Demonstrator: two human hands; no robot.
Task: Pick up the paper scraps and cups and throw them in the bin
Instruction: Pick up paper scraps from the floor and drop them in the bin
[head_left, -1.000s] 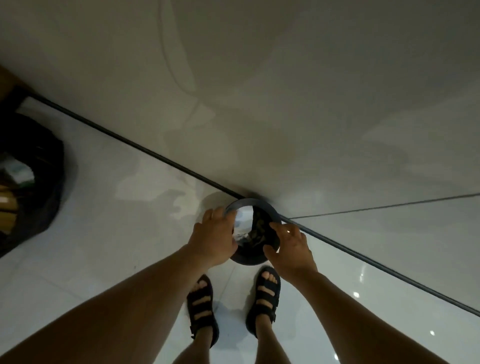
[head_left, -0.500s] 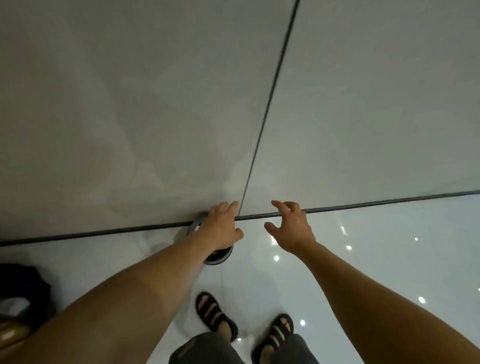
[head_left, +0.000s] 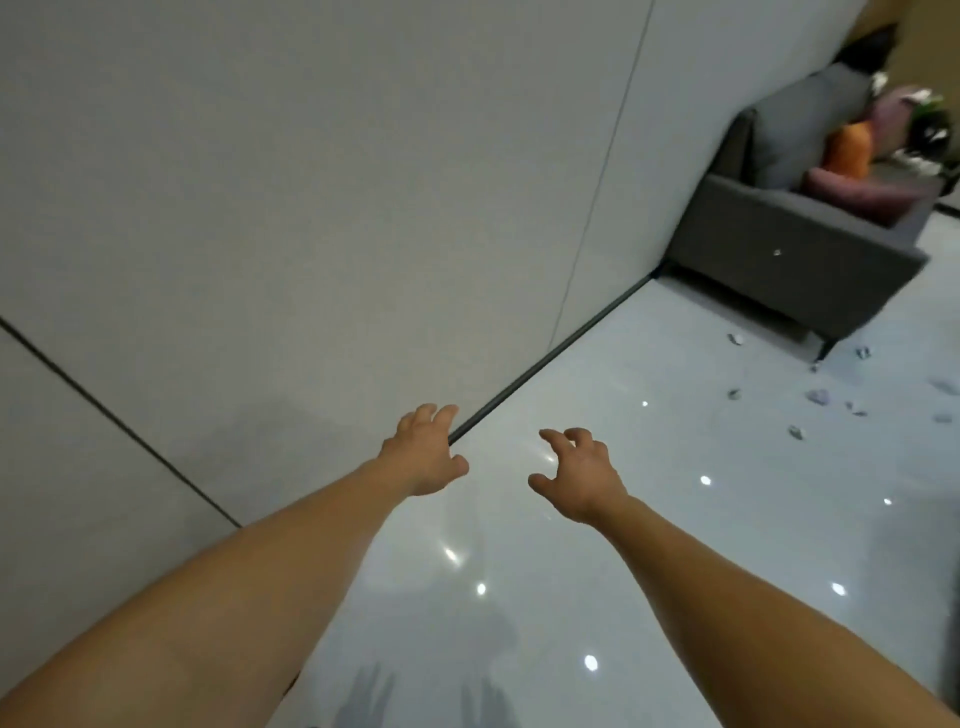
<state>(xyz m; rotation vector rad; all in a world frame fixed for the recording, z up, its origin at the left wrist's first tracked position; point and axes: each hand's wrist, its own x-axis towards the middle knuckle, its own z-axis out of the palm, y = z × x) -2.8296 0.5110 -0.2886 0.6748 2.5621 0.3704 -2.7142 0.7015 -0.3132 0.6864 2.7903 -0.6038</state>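
Pale crumpled paper scraps (head_left: 820, 397) scattered beside grey sofa (head_left: 753, 244), left hand (head_left: 423, 457) and right hand (head_left: 584, 480) empty, relaxed

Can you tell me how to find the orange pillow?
Find the dark grey sofa at the far right. On it, right beside the big grey pillow, stands the orange pillow. Its neighbours are grey and purple-pink; only it is orange.

You see the paper scraps (head_left: 820, 396) ahead to your right: small, pale grey, crumpled bits scattered loosely on the glossy floor (head_left: 675, 467), apart from one another, near the sofa (head_left: 779, 260) leg.
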